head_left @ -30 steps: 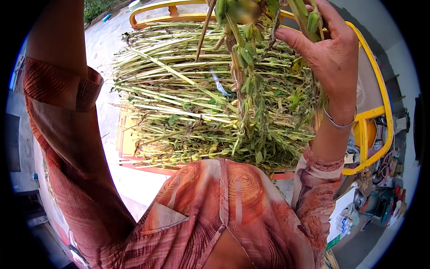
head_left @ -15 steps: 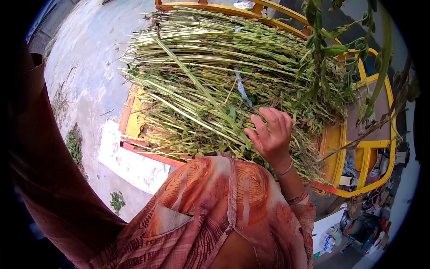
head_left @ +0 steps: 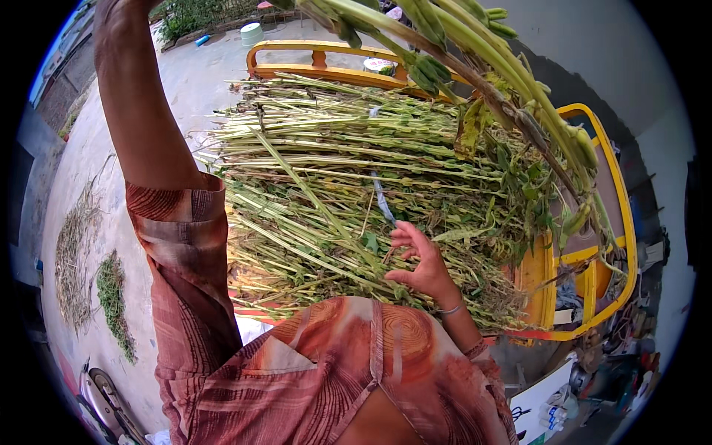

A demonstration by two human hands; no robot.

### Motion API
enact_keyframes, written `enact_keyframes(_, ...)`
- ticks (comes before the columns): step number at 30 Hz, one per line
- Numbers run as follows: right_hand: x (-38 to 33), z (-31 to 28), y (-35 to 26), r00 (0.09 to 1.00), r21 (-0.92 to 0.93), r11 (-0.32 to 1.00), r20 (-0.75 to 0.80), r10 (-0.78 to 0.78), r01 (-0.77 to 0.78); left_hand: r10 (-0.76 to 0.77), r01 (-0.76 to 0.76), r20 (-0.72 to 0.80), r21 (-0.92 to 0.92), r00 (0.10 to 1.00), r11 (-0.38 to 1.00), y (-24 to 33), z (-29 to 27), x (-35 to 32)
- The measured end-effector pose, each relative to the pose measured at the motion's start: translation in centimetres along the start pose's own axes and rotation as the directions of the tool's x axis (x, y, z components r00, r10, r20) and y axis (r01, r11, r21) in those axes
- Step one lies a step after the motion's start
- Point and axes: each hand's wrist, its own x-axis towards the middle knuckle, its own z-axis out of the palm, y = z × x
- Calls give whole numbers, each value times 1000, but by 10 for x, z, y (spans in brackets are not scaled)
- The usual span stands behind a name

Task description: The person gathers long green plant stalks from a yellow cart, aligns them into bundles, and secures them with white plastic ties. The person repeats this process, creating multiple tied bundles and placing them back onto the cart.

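A thick pile of cut stalks, pale at the left ends and leafy with pods at the right, lies across an orange-yellow cart bed. My right hand hovers over the pile's near middle, fingers loosely bent, thumb apart, nothing in it. Beside its fingertips a pale cloth-like strip lies among the stalks. My left arm is raised high at the left; only part of my left hand shows at the top edge, its fingers out of view. Close up, a podded stalk slants down from the top edge; what holds it is not visible.
Yellow rails edge the cart's far side, and a yellow frame stands at its right. Dry plant heaps and a green one lie on the concrete at left. A wheeled vehicle is at lower left; clutter fills the lower right.
My left arm has swung up and forward. The close podded stalk has tilted from hanging to slanting across the upper right. My right hand has turned, its fingers now pointing left, near the strip.
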Motion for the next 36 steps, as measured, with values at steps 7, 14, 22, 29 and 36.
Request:
enact_keyframes(7,72,-72,-61,916,683,626,-376,-142,377,-312,238,-46,-545,949,804,-168,-84,-62)
enact_keyframes(14,123,-123,106,718,883,468,-356,598,48,-351,229,-585,-273,731,934,-372,-214,-169)
enact_keyframes(22,92,-99,130,774,878,474,-261,577,-58,-275,206,-666,-182,693,961,-376,-224,-176)
enact_keyframes(29,79,-75,36,883,66,980,-426,197,-186,-139,124,-752,-77,645,989,-389,-226,-157)
enact_keyframes(36,217,-62,34,938,-940,310,25,-346,139,-204,194,-727,-99,656,976,-390,-215,-153)
